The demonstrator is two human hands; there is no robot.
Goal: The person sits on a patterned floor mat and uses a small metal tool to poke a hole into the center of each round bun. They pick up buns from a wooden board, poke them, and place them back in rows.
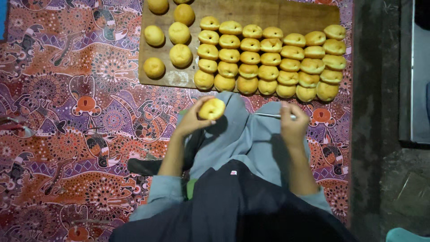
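Nearest to you, your lap is covered by smooth grey-blue cloth (242,134) with a darker garment over it. Your left hand (193,120) is raised above the lap, fingers curled around a round, golden-yellow bun (212,109) with a matt, soft-looking surface and a dent facing up. Your right hand (293,124) is closed on the handle end of a thin, straight metal tool (270,115), which points left toward the bun; tool and bun are near each other but apart.

Beneath and around you lies a patterned cloth (67,112), printed in red, purple and orange dots and animal shapes. A dark, flat object sits on it beside your left elbow; you cannot tell what it is.

Farther out, a worn wooden board (277,13) rests on the patterned cloth. On its right part, dented buns (268,58) are packed in tight rows, touching one another. On its left part, smooth round dough balls (180,55) stand spaced apart.

At the far right runs a rough, dark concrete floor strip (376,112).
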